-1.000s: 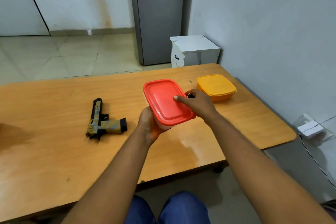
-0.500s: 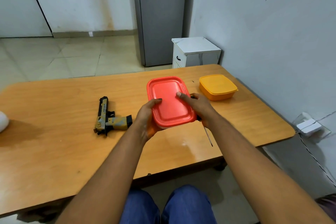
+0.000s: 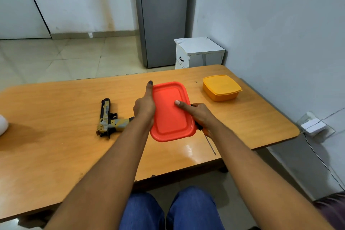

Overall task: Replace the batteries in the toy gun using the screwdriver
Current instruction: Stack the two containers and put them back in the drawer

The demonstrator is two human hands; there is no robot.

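Observation:
A red-lidded container (image 3: 170,115) is in the middle of the wooden table (image 3: 56,151). My left hand (image 3: 144,105) grips its left side, thumb stretched along the rim. My right hand (image 3: 198,115) presses a finger on the lid while holding a screwdriver (image 3: 210,144), whose thin shaft points toward me past the lid's near right corner. The black and tan toy gun (image 3: 108,118) lies flat on the table left of my left hand, apart from it. No batteries are in sight.
A yellow lidded box (image 3: 221,87) stands at the table's far right. A white object (image 3: 2,124) pokes in at the left edge. Beyond the table are a small white cabinet (image 3: 198,52) and a grey fridge (image 3: 162,17). My knees are under the near edge.
The red container has turned from tilted to level and lengthwise. My left thumb has slid up along its left rim, and the screwdriver shaft now shows below my right hand.

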